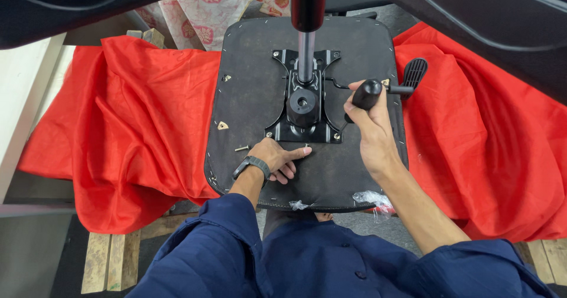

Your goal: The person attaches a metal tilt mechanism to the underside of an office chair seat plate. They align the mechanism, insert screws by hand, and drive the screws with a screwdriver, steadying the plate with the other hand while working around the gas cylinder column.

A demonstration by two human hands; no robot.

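Seat base, upside down on red cloth, with left hand flat and open at its near edge beside a loose bolt, apparently to steady it. Mounted centrally, metal plate and gas cylinder; right hand wrapped tight round black tool handle. Crowding that grip, lever paddle; dark chair parts overhead, pallet below.
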